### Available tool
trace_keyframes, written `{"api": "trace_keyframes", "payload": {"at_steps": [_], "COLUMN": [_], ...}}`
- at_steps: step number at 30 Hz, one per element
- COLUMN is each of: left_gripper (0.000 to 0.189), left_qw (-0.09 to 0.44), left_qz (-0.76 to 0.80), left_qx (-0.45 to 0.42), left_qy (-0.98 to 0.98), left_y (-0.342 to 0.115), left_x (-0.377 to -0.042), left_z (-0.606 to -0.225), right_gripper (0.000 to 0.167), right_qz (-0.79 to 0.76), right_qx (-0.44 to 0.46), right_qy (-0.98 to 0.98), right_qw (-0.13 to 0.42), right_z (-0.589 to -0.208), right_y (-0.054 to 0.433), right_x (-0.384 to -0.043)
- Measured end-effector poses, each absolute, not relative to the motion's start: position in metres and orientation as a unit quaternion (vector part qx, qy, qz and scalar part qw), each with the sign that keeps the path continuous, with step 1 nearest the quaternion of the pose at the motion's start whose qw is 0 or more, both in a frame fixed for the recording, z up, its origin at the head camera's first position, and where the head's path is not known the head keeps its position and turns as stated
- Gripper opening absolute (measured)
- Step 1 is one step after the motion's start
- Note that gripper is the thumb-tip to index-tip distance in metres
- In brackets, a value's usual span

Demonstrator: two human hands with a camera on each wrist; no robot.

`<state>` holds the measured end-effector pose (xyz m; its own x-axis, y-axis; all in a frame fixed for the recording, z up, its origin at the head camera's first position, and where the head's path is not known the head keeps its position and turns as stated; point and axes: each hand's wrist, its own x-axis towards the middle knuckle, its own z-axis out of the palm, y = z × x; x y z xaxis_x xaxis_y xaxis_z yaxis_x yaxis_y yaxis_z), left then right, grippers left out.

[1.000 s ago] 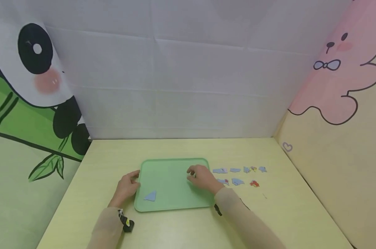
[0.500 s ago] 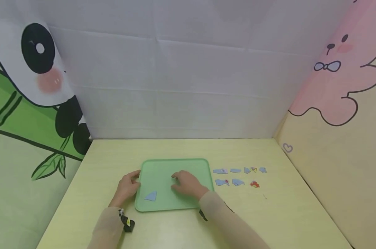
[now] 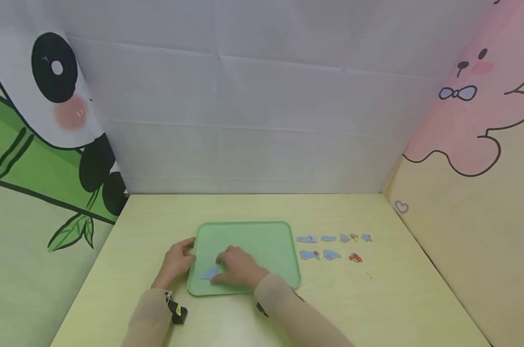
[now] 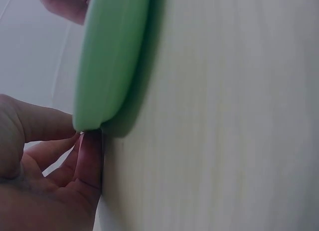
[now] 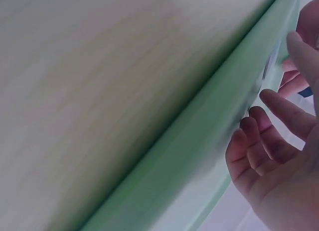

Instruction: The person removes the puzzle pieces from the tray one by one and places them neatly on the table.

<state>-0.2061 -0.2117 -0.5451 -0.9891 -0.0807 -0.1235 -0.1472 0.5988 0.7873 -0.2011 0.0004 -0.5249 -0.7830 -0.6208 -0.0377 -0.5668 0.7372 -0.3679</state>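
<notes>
My left hand (image 3: 176, 259) rests at the left side of a light green tray (image 3: 262, 233), its thumb and fingertips against the edge. In the left wrist view, those fingers meet the tray's rim (image 4: 107, 66). Over the front left part of the tray floor, my right hand (image 3: 241, 268) reaches with thumb and fingers spread apart. Its thumb tip overlaps the edge of a flat, pale blue puzzle piece (image 3: 208, 274) lying in the tray. Seen from the right wrist, the fingers (image 5: 284, 111) are loosely bent, with nothing gripped between them.
Right of the tray, several small puzzle pieces lie in two loose rows on the pale wooden table (image 3: 400, 289), among them a blue one (image 3: 331, 255) and a red one (image 3: 355, 258). A white cloth (image 3: 253, 120) hangs behind the table, and painted walls flank both sides.
My right hand has moved left across the tray, from its right side to the blue piece at the front left. The left hand has stayed at the tray's edge.
</notes>
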Motion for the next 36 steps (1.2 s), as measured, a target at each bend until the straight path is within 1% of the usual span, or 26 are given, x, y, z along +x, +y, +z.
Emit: {"api": "trace_keyframes", "payload": {"at_steps": [8,17,36], "left_gripper": [0.059,0.058,0.057], "left_qw": [0.030,0.036,0.027], "left_qz": [0.441,0.446,0.447], "left_qx": [-0.052,-0.053,-0.043], "left_qy": [0.895,0.893,0.893], "left_y": [-0.213,-0.213,-0.213], "left_x": [-0.209,-0.208,-0.211], "left_z": [-0.548,-0.548,-0.552], "right_gripper": [0.049,0.033,0.030], "right_qz": [-0.169,-0.165,-0.174], "right_qx": [-0.331,-0.323,-0.309], "right_qy": [0.925,0.929,0.931], "right_qw": [0.076,0.077,0.081], "right_z": [-0.525,-0.526,-0.528], "right_y": [-0.012,-0.019,-0.022], "right_x": [-0.199,-0.197,-0.201]}}
